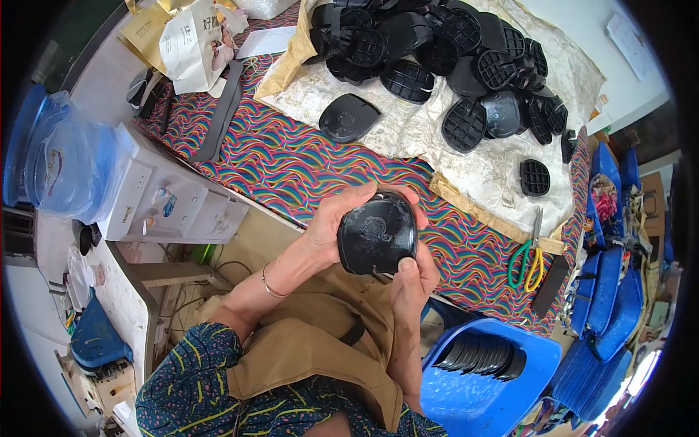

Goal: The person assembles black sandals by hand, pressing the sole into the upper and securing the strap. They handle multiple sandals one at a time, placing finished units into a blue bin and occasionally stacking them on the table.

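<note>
A glossy black heel-shaped piece (368,247), rounded with one flatter edge, is held up over my lap near the table's front edge. Its smooth face, with scuffed whitish marks in the middle, is turned up. My left hand (328,218) grips its left and upper side, thumb along the top. At the lower right, my right hand (416,282) presses a thumb on the rim, with fingers wrapped behind. A similar smooth black piece (349,118) lies beyond on a stained white sheet (408,135). Behind it spreads a pile of such pieces (408,36), many showing gridded undersides.
Scissors (530,258) with green and yellow handles and a dark block (550,284) lie at right on the patterned cloth (291,160). A blue tub (473,400) with a row of stacked black pieces stands at my right. A water dispenser (167,193) is at left.
</note>
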